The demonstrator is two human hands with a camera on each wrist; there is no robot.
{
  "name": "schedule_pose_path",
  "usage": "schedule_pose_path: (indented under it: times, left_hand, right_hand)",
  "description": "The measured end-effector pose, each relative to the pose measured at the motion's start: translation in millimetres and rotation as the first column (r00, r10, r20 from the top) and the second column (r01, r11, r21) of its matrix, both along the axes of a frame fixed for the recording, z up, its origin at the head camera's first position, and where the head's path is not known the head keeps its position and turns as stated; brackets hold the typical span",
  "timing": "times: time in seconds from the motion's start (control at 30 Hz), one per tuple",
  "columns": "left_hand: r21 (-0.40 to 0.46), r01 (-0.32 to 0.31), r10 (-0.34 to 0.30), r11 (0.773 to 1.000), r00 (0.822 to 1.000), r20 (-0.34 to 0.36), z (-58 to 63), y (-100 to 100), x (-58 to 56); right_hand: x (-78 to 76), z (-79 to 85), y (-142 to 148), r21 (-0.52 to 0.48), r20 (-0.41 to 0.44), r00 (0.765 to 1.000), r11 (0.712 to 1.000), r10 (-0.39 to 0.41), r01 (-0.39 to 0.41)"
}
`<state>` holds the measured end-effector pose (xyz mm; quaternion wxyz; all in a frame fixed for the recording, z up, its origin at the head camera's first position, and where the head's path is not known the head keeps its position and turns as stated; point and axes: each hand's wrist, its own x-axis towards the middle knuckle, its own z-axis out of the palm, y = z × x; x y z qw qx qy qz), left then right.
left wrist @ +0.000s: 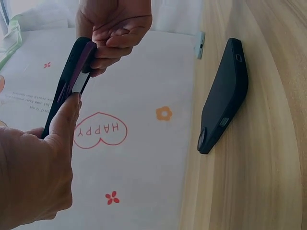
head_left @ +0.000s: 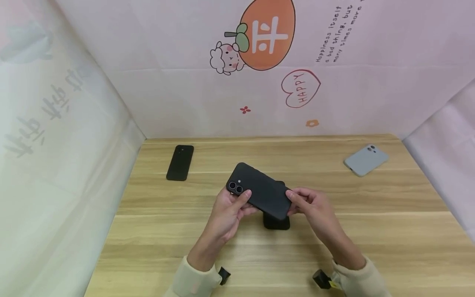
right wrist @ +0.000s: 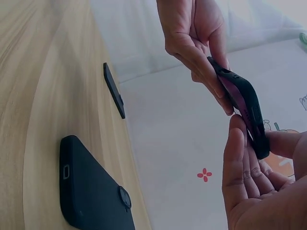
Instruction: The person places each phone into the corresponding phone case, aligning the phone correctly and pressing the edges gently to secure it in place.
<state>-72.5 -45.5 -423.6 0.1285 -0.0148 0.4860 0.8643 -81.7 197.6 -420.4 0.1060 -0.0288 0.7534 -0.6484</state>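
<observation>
Both hands hold a black phone case (head_left: 261,192) with two round camera rings, tilted above the table. My left hand (head_left: 231,209) grips its camera end, thumb on the back and fingers beneath. At the other end my right hand (head_left: 314,208) pinches the edge between thumb and fingers. In the left wrist view a purplish inner layer (left wrist: 82,64) shows along the case's open side; whether it is a phone or the lining, I cannot tell. Under the held case, partly hidden by it, a black phone (head_left: 276,224) lies on the table.
A thin black phone or case (head_left: 180,163) lies at the back left of the wooden table (head_left: 148,239). At the back right is a light blue one (head_left: 366,160). White printed cloth (head_left: 178,99) hangs behind the table and at both sides.
</observation>
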Motion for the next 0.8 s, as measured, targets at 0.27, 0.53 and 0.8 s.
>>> schedule_pose_path:
  times: [0.27,0.53,0.8]
  left_hand:
    - [-0.008,-0.047,0.047,0.999,0.999,0.005,0.8,2.0,0.2]
    - [-0.016,-0.081,0.082,0.997,0.997,0.015,3.4,2.4,0.3]
    - [-0.004,-0.110,0.110,0.994,0.994,0.023,3.9,4.8,1.5]
  right_hand:
    - [2.9,-2.6,-5.4,-0.052,0.050,0.996,0.996,0.073,-0.071]
    - [7.8,-4.1,-15.6,-0.137,0.091,0.974,0.971,0.209,-0.196]
    - [9.7,-5.3,-19.9,-0.194,0.091,0.961,0.951,0.263,-0.242]
